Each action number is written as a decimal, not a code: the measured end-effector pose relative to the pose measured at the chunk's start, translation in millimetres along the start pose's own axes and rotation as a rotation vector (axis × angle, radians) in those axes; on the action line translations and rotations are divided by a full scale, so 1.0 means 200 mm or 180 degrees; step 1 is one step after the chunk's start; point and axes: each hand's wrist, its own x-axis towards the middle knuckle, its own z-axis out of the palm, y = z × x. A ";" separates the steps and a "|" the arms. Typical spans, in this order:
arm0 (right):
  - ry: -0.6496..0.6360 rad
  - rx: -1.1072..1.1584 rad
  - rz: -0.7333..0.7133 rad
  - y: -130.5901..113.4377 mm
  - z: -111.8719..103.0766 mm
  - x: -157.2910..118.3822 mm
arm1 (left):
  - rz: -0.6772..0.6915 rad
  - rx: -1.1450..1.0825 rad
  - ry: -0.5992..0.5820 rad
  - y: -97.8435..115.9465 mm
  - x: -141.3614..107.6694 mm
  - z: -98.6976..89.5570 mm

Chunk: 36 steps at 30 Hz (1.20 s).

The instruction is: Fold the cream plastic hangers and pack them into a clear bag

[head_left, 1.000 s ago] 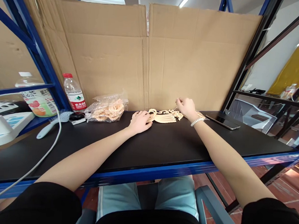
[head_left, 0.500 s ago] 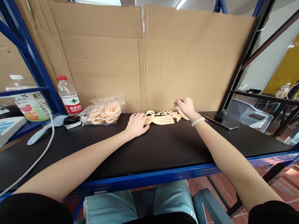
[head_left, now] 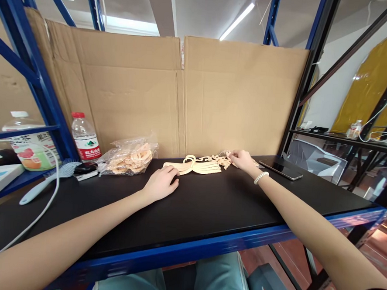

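Note:
On the black table lies a cream-coloured carved ornament (head_left: 205,167), with a curl in the middle and fluted wings to both sides. My left hand (head_left: 161,183) rests palm down at its left end, fingers stretched loosely and fingertips touching or just beside the wing. Behind and to the right sits a small heap of cream scrollwork pieces (head_left: 224,161). My right hand (head_left: 243,160), with a beaded bracelet at the wrist, reaches the heap's right side. Its thumb and fingers are pinched together; what lies between them is too small to make out.
A phone (head_left: 281,169) lies to the right. At the left are a clear bag of pale orange pieces (head_left: 130,158), a red-capped water bottle (head_left: 85,140), a light blue brush (head_left: 48,182) and a white cable (head_left: 50,202). A cardboard wall (head_left: 134,89) closes off the back.
My left hand has slid left off the curl, uncovering the ornament's left wing. My right hand has lowered onto the heap. The view has tilted up slightly.

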 end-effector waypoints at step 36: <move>-0.1043 0.0311 0.0178 0.02 0.00 -0.05 | 0.0071 -0.0495 -0.0147 0.02 -0.01 -0.01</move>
